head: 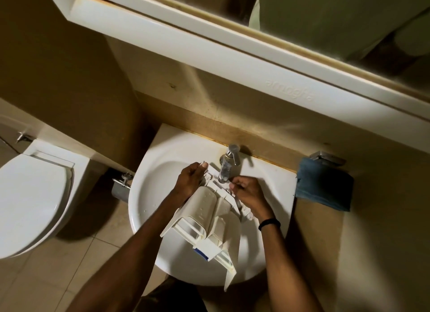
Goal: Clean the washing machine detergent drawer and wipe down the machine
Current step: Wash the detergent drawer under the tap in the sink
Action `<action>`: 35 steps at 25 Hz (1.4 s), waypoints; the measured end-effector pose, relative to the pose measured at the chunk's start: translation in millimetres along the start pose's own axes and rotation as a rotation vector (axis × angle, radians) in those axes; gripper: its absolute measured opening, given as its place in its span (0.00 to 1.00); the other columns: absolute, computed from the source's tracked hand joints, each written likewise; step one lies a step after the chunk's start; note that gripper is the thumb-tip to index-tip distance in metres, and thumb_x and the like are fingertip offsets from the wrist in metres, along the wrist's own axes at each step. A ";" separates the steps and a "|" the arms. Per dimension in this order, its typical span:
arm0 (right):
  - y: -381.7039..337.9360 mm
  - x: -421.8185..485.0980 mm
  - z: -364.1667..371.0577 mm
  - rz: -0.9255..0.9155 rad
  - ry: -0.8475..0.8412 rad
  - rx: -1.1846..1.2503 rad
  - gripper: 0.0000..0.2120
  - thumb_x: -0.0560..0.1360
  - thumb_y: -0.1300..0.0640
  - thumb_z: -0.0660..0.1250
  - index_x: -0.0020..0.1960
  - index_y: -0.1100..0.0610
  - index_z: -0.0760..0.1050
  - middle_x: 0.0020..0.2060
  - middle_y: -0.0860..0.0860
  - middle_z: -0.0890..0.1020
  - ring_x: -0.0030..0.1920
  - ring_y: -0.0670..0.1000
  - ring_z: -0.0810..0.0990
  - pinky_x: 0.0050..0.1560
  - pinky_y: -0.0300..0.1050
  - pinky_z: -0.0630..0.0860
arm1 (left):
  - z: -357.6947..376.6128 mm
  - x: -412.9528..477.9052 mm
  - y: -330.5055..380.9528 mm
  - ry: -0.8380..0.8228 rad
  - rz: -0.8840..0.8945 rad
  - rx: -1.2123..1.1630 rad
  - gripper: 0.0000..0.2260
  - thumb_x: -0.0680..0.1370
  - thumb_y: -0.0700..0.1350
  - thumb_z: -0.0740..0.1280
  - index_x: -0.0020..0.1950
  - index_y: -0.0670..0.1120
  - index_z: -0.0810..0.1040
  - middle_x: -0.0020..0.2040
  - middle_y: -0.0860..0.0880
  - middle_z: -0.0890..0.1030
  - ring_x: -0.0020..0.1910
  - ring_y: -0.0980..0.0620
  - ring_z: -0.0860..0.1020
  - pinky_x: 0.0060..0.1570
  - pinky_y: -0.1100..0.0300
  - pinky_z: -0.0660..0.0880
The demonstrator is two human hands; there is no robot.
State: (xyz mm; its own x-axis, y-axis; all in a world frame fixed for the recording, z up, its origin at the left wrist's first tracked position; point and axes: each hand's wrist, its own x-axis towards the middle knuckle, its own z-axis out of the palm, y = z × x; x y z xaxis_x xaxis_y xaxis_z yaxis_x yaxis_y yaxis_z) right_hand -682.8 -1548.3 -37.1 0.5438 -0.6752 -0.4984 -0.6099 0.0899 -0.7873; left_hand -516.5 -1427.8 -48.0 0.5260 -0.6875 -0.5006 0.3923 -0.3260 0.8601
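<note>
The cream plastic detergent drawer lies upside down across the white wash basin, its far end under the chrome tap. My left hand grips the drawer's far left edge, thumb on top. My right hand pinches the drawer's far right edge just below the spout. The drawer's front panel with a blue patch hangs over the basin's near rim. I cannot tell whether water is running.
A blue cloth hangs from a chrome holder on the wall right of the basin. A white toilet with its lid down stands at the left. A mirror cabinet juts out above the basin.
</note>
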 end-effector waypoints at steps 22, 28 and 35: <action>-19.7 0.8 -0.7 -0.037 -0.102 -0.141 0.02 0.75 0.56 0.74 0.44 0.51 0.84 0.40 0.49 0.87 0.42 0.43 0.80 0.47 0.43 0.76 | -8.7 -10.0 0.7 0.072 0.012 -0.014 0.22 0.83 0.51 0.68 0.31 0.51 0.67 0.27 0.54 0.66 0.27 0.55 0.66 0.34 0.59 0.67; -31.0 2.0 2.4 -0.052 -0.126 -0.154 0.04 0.74 0.55 0.75 0.42 0.53 0.83 0.37 0.45 0.85 0.38 0.37 0.77 0.44 0.40 0.75 | -12.7 -8.5 6.0 0.044 0.043 0.013 0.22 0.82 0.53 0.69 0.31 0.52 0.68 0.28 0.54 0.66 0.27 0.54 0.65 0.33 0.60 0.64; -33.6 8.9 -13.4 -0.084 -0.057 -0.232 0.04 0.72 0.61 0.77 0.42 0.55 0.82 0.34 0.47 0.84 0.31 0.32 0.76 0.37 0.32 0.71 | -16.1 -2.7 16.2 0.076 0.115 0.101 0.19 0.81 0.59 0.66 0.34 0.54 0.69 0.29 0.56 0.68 0.31 0.54 0.66 0.37 0.56 0.64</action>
State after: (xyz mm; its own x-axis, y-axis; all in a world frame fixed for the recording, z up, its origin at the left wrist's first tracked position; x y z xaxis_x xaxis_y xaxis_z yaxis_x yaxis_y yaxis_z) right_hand -665.2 -1567.1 -10.1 0.6257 -0.6300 -0.4600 -0.6738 -0.1394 -0.7256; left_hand -499.4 -1420.8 -34.3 0.6200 -0.6743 -0.4010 0.2503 -0.3144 0.9157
